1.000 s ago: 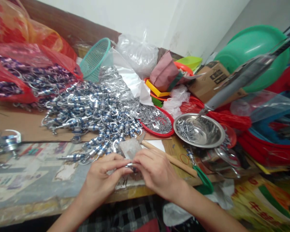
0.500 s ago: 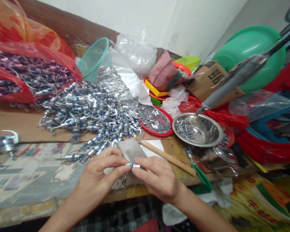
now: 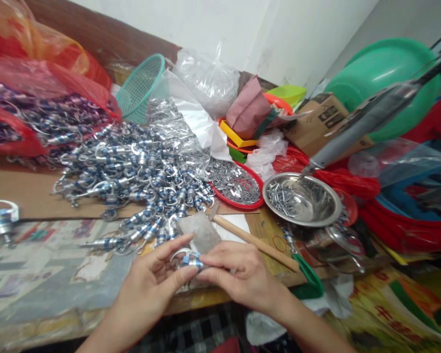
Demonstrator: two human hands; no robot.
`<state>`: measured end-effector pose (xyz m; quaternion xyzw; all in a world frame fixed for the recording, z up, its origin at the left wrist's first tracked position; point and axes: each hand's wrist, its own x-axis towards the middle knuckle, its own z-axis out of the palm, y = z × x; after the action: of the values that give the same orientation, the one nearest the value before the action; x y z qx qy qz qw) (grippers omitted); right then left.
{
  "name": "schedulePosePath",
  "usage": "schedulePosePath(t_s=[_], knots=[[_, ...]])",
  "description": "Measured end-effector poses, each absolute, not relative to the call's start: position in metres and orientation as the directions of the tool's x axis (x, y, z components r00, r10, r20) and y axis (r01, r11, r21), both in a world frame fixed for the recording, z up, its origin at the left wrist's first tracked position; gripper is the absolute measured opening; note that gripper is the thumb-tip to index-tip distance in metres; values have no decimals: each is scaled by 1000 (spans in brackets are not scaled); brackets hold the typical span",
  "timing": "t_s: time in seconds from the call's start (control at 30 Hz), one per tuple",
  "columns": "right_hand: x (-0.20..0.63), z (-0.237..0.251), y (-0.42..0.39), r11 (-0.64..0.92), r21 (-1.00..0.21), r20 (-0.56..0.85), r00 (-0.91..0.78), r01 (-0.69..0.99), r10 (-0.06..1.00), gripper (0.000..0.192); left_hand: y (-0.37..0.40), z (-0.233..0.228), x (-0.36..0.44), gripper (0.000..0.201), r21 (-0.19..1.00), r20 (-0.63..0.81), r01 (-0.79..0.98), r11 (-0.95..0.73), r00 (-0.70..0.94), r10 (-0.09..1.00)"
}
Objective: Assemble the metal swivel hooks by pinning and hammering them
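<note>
We hold one small silver-and-blue clip between both hands at the near edge of the table, just in front of the grey metal block. Our left hand pinches it from the left with thumb and forefinger, the other fingers loosely curled; our right hand closes its fingertips on the right end of the same piece. Both grips are firm on the clip, neither hand slack.

To do this well, we judge that the piece should stay low and close to the block, so that a slip drops it on the table and not in our lap. We keep the pinch on the barrel, not on the curved hook, since the hook looks thin and would likely twist. The parts seem to need lining up end to end, so we turn with the fingertips rather than the wrists. How the two ends meet is hidden by our fingers; we cannot tell whether they are seated.

The wooden-handled hammer lies just right of the block. The heap of clips lies farther off to the left, the red tray and steel bowl of small parts far right.
</note>
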<state>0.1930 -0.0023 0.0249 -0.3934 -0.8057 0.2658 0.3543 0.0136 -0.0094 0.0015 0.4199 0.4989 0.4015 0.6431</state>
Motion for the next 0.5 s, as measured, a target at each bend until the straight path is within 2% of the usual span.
schedulePosePath(t_s=[0.07, 0.1, 0.13, 0.17, 0.23, 0.3, 0.5], knots=[[205, 26, 23, 500, -593, 305, -398, 632, 865, 14, -6, 0, 12, 57, 931, -320, -114, 348, 209, 924], [212, 24, 39, 437, -488, 314, -315, 756, 896, 17, -4, 0, 11, 60, 923, -329, -125, 364, 236, 914], [220, 22, 58, 300, -334, 304, -199, 894, 931, 21, -2, 0, 9, 63, 916, -335, -134, 379, 264, 904], [227, 18, 77, 220, -279, 301, -132, 935, 944, 25, 0, 1, 9, 65, 910, -338, -140, 390, 295, 894], [238, 9, 111, 124, -207, 280, -63, 971, 958, 28, 3, 3, 7, 65, 905, -338, -134, 403, 349, 874], [242, 0, 134, 93, -163, 244, -51, 982, 968, 31, 7, 5, 6, 65, 904, -339, -118, 412, 389, 856], [243, -3, 149, 114, -97, 207, -91, 989, 974, 39, 17, 1, 2, 74, 854, -373, -164, 494, 470, 800]])
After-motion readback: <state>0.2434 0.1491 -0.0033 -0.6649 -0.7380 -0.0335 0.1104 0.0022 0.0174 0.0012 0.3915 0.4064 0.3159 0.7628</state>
